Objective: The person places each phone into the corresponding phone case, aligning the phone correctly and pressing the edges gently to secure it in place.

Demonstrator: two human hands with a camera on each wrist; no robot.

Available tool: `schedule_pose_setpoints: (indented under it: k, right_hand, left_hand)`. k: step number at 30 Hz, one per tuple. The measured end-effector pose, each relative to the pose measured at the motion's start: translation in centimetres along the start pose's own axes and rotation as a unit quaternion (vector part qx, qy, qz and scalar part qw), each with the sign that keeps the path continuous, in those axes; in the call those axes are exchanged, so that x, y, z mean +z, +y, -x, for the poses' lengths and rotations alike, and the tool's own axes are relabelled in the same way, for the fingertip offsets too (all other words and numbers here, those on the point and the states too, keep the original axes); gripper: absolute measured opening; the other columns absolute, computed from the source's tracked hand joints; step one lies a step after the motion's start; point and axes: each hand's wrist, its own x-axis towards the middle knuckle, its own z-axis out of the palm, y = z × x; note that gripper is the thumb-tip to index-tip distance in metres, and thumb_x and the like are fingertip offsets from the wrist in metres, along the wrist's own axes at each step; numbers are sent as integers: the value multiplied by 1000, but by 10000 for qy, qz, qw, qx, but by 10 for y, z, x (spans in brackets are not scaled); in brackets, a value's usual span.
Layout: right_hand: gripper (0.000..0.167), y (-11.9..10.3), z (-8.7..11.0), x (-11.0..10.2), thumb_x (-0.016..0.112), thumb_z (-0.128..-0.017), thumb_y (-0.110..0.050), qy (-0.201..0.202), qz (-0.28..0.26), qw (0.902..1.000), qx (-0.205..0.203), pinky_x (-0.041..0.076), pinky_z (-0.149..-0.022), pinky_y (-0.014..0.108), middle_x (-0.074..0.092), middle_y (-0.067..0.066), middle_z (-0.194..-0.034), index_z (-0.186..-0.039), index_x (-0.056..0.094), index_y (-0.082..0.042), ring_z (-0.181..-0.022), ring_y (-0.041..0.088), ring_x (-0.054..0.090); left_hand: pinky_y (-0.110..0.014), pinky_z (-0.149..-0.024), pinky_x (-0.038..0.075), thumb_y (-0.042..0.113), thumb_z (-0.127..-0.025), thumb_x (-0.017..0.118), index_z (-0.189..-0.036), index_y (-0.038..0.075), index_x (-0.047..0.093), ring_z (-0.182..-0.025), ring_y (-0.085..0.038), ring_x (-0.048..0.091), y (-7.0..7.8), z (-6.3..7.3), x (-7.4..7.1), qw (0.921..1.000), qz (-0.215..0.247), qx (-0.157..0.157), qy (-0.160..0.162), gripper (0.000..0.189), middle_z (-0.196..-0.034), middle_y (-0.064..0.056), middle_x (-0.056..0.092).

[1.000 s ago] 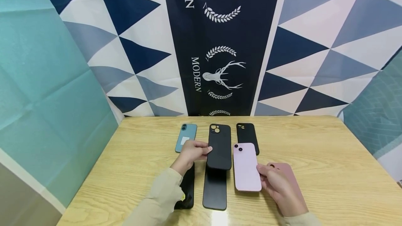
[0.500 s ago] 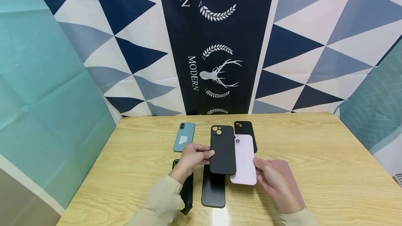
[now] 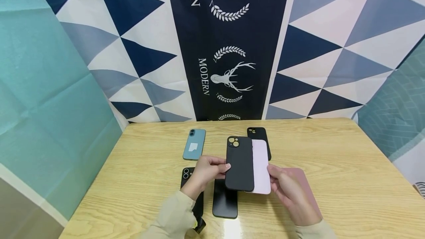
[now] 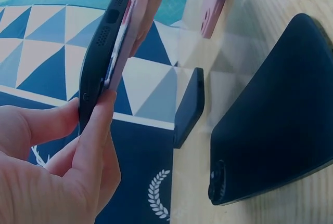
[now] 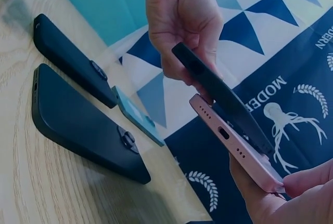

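Observation:
My left hand point(image 3: 210, 172) pinches the left edge of a black phone case point(image 3: 239, 165), which has camera cutouts in its upper left corner. My right hand point(image 3: 289, 193) grips the right edge of a pink phone point(image 3: 261, 169). Both are raised above the table, with the case in front of the phone and hiding its left part and camera lenses in the head view. From the right wrist, the pink phone's bottom edge point(image 5: 223, 133) shows its port, and the black case point(image 5: 223, 96) lies at a slant close against the phone's back.
A teal phone point(image 3: 194, 145) with a white sticker lies at the back left. Black phones point(image 3: 225, 204) point(image 3: 187, 174) lie nearer. Behind the held things is another black case point(image 3: 258, 134), and a pink case point(image 3: 303, 185) lies under my right hand. A patterned cloth point(image 3: 149, 47) hangs behind the table.
My left hand has moved the black case right and slightly down, over the pink phone. The right hand has brought the phone left and up, so the two now overlap.

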Motion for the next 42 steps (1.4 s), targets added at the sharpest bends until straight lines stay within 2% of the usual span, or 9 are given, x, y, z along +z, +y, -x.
schedule_pose_setpoints:
  k: [4,6,8,21,30,34,37,39,42]
  right_hand:
    - [25,1,1,-1,38,-102,-8,-285,-136,9995,-42,57,-75,18,71,-8,-82,-111,60,-2,-80,0,65]
    - [26,1,1,-1,38,-102,-8,-409,-208,9989,-53,56,-75,18,71,-8,-82,-97,63,-12,-80,0,65]
    - [29,2,1,-1,37,-102,-9,-530,-251,9983,-57,56,-77,18,71,-9,-83,-94,63,-16,-82,0,65]
    - [25,3,2,3,35,-104,-12,-843,-169,9963,-57,55,-83,18,70,-13,-91,-107,60,-15,-91,-1,65]
    - [28,7,2,5,34,-103,-11,-828,-101,9965,-94,56,-80,19,71,-11,-87,-102,61,-18,-86,0,66]
    - [28,7,1,6,33,-104,-11,-798,-51,9968,-58,56,-81,19,71,-12,-89,-119,57,-9,-88,0,66]
    - [37,8,0,8,31,-104,-10,-829,-13,9966,-41,55,-83,19,71,-13,-91,-137,42,5,-90,0,66]
    - [41,8,0,9,30,-104,-9,-813,19,9967,-44,55,-83,20,71,-13,-91,-140,34,11,-90,0,66]
    - [35,8,0,10,30,-105,-10,-885,-69,9961,-32,56,-83,20,71,-13,-90,-133,47,3,-90,0,67]
  left_hand:
    - [-36,-75,61,6,-85,70,-108,-10,68,-68,-7,67,-2,2,3,10000,-28,2,67,28,-98,-21,72]
    - [-35,-73,61,6,-85,71,-108,-10,68,-68,-7,67,-3,3,5,9999,-32,14,97,28,-97,-21,72]
    - [-33,-71,61,5,-84,71,-107,-11,68,-67,-9,68,-4,4,6,9999,-9,50,118,28,-98,-22,72]
    - [-32,-68,61,6,-82,73,-106,-10,68,-77,-30,74,0,12,14,9985,-304,424,156,30,-97,-24,73]
    - [-38,-70,61,8,-82,74,-107,-9,69,-77,-31,74,2,13,16,9981,-414,427,150,30,-97,-24,73]
    - [-38,-70,61,8,-82,74,-106,-8,70,-75,-30,74,1,11,16,9978,-491,399,173,29,-96,-23,74]
    - [-37,-70,61,9,-82,74,-105,-8,70,-74,-29,74,0,10,16,9977,-533,366,201,29,-95,-22,74]
    - [-37,-70,61,9,-83,74,-105,-8,70,-73,-28,74,-1,9,16,9972,-593,401,223,28,-94,-22,74]
    - [-35,-68,61,10,-83,74,-103,-7,71,-70,-27,74,-2,10,16,9953,-755,537,273,27,-92,-21,74]
